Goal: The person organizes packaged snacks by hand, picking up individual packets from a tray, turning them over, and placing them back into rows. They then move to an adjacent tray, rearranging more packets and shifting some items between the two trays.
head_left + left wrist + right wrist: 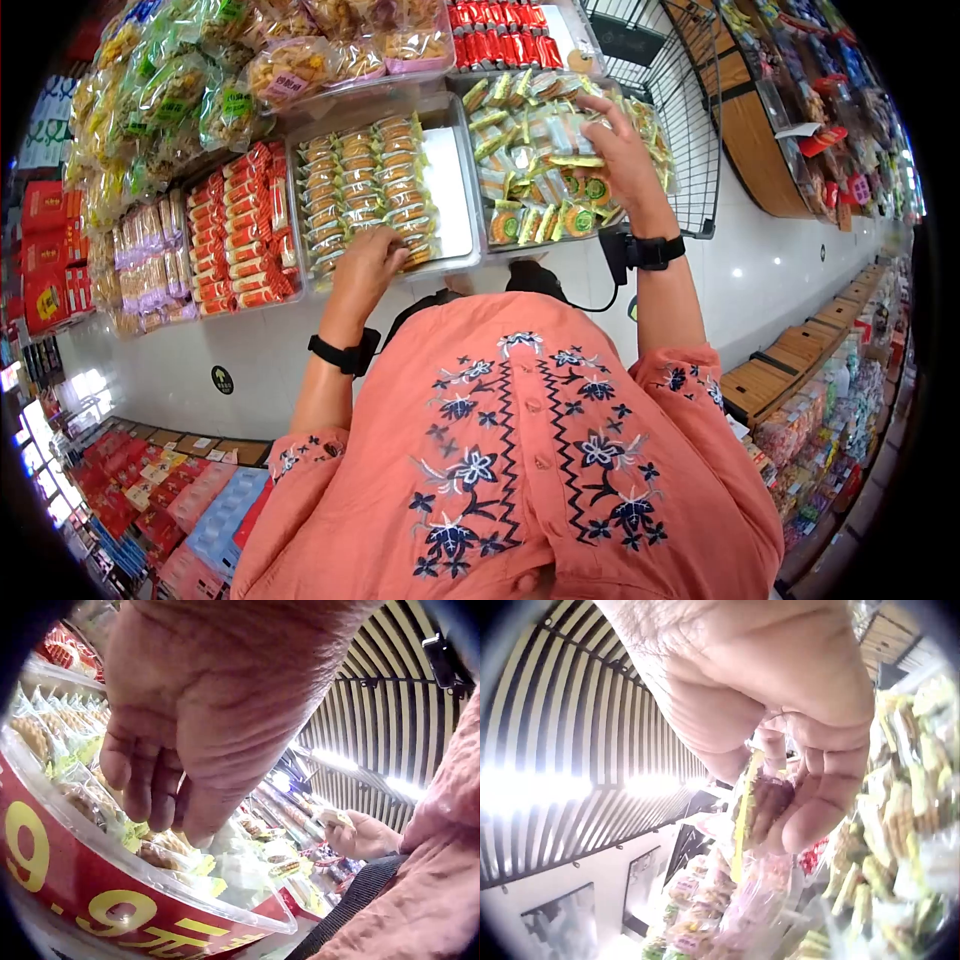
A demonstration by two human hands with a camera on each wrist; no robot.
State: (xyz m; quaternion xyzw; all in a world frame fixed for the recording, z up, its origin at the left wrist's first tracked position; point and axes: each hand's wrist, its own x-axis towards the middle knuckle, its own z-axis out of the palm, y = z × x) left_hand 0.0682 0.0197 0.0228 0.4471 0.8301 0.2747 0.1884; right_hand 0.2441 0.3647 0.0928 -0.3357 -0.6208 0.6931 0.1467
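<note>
My left hand (372, 262) hangs over the front of a clear bin (468, 262) with rows of individually wrapped round cookies (360, 185). Its fingers curl loosely downward, fingertips right at the wrappers, and no packet shows between them in the left wrist view. Above the bin to the right, my right hand (628, 165) pinches a small wrapped snack packet (761, 810) between thumb and fingers. The packet has a clear wrapper with a yellow-green edge and something brown inside. Below this hand lie many similar green-and-yellow packets (545, 222), some jumbled, some standing on edge.
Red-wrapped snack sticks (245, 230) fill a bin at the left, with bagged snacks (290, 70) piled behind. A wire shopping cart (700, 130) stands at the right. A red price strip (120, 915) runs along the bin's front. Wooden shelves (800, 350) line the right side.
</note>
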